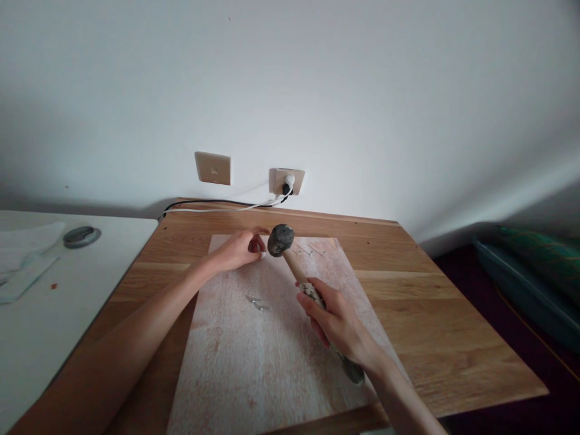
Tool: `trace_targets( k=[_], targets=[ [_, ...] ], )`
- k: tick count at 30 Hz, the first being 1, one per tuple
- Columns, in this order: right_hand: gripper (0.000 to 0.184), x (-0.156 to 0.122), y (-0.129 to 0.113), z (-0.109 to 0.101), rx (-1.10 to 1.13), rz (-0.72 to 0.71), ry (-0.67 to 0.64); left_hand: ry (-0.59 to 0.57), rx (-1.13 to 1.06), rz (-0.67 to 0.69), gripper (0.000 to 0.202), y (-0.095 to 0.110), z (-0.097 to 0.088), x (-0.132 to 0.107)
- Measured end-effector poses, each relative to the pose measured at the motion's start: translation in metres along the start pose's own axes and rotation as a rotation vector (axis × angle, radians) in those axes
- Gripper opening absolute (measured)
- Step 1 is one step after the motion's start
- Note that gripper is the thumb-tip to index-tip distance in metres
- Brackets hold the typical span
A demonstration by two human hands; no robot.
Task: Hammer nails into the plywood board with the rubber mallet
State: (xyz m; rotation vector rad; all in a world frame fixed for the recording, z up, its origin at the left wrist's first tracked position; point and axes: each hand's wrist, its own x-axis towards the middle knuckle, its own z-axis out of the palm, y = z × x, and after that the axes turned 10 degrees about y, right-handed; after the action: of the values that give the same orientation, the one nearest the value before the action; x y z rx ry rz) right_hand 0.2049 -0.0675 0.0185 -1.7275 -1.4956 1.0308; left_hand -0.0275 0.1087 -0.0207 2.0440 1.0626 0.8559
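My right hand is wrapped round the handle of a mallet. The mallet's dark, rounded head points up and left, beside the fingers of my left hand. Those left fingers are curled in toward the thumb, just above the far part of a pale, whitewashed board; whatever they pinch is too small to make out. A few loose, shiny nails lie near the middle of the board. Several thin nail-like pieces show at its far right, behind the mallet.
Beneath the board is a wooden tabletop against a white wall. A socket with plugs feeds cables along the table's back edge. On the left, a white table carries a round grey object and papers. Cushions lie at right.
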Motion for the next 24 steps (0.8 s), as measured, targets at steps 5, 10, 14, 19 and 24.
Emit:
trace_targets(
  k=[5,10,14,19,24],
  targets=[
    [0.040,-0.026,0.013,-0.010,-0.018,0.066,-0.001,-0.111,0.218,0.002,0.032,0.018,-0.029,-0.004],
    [0.044,-0.041,0.028,-0.020,-0.106,0.134,-0.016,-0.521,0.346,0.107,0.026,0.050,-0.039,-0.022],
    [0.041,-0.040,0.032,-0.025,-0.187,0.116,0.009,-0.584,0.440,0.151,0.017,0.060,-0.025,-0.030],
    [0.032,-0.040,0.035,-0.029,-0.213,0.095,-0.068,-0.577,0.435,0.195,0.018,0.062,-0.016,-0.032],
    [0.031,-0.040,0.040,-0.029,-0.206,0.107,-0.093,-0.551,0.477,0.198,0.018,0.062,-0.015,-0.033]
  ],
)
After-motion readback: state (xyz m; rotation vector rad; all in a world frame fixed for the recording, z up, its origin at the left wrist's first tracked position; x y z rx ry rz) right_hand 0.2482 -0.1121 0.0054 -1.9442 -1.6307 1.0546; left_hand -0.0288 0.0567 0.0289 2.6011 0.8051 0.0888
